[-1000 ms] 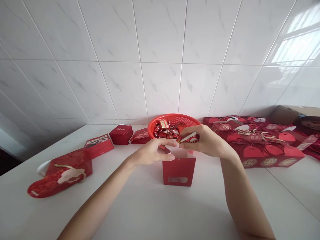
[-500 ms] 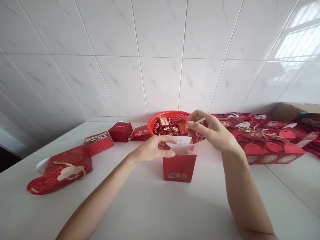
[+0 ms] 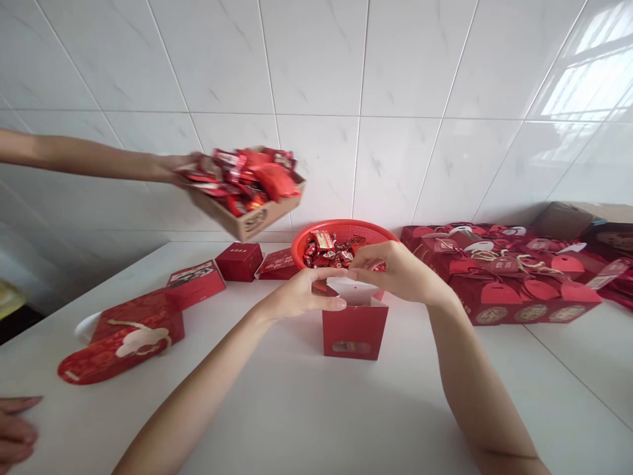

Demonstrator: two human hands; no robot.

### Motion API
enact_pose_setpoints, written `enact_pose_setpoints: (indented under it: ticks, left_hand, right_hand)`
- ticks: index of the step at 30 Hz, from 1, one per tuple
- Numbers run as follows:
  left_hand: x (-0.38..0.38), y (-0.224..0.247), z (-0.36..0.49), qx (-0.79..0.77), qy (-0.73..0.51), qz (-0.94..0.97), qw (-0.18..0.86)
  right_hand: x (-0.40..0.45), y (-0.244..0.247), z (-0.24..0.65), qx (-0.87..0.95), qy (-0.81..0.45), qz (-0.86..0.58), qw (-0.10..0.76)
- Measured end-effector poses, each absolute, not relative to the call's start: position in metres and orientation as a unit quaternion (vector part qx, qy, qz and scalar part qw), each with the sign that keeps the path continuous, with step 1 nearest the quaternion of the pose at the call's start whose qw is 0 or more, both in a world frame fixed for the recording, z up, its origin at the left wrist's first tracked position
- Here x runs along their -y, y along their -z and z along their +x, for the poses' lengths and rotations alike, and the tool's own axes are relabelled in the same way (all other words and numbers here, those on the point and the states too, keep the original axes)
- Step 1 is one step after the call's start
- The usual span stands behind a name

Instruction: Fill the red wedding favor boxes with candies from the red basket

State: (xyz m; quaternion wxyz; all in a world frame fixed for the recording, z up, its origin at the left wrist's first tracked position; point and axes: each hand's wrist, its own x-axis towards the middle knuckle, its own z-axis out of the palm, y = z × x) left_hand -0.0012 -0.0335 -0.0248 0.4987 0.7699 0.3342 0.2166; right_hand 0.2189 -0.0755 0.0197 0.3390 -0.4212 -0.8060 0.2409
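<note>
A red paper gift box (image 3: 353,326) stands upright on the table with its top open and a small window low on its front. My left hand (image 3: 297,293) grips its upper left rim, the thumb at the front edge and the fingers toward the back. Over the opening, my right hand (image 3: 388,270) is closed in a pinch near the back flap, close to my left fingertips. Whatever the right fingers hold is hidden. Just behind is a red plastic basket (image 3: 295,249) containing wrapped sweets (image 3: 324,241).
From the left, another person's arm (image 3: 99,157) holds a cardboard box (image 3: 262,218) heaped with red-wrapped sweets. That side also shows a hand (image 3: 14,429), flower-tagged red box (image 3: 143,340) and smaller red boxes (image 3: 240,262). Rows of red gift boxes (image 3: 534,300) stand right.
My right hand has moved left and down over the box opening. Another person's arm with the cardboard box of sweets has come in from the left, and a hand shows at lower left.
</note>
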Motion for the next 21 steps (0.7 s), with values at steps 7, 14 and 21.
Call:
enact_pose_setpoints:
  ticks: [7, 14, 21]
  left_hand:
    - [0.033, 0.028, -0.001, -0.343, -0.241, 0.763, 0.492]
    - [0.030, 0.037, 0.000, -0.340, -0.268, 0.788, 0.437]
    - [0.031, 0.042, 0.003, -0.320, -0.322, 0.819, 0.352]
  right_hand:
    - [0.082, -0.029, 0.243, 0.760, -0.207, -0.439, 0.433]
    - [0.081, 0.015, 0.267, 0.758, -0.237, -0.503, 0.341]
    - [0.080, 0.044, 0.266, 0.745, -0.329, -0.445, 0.372]
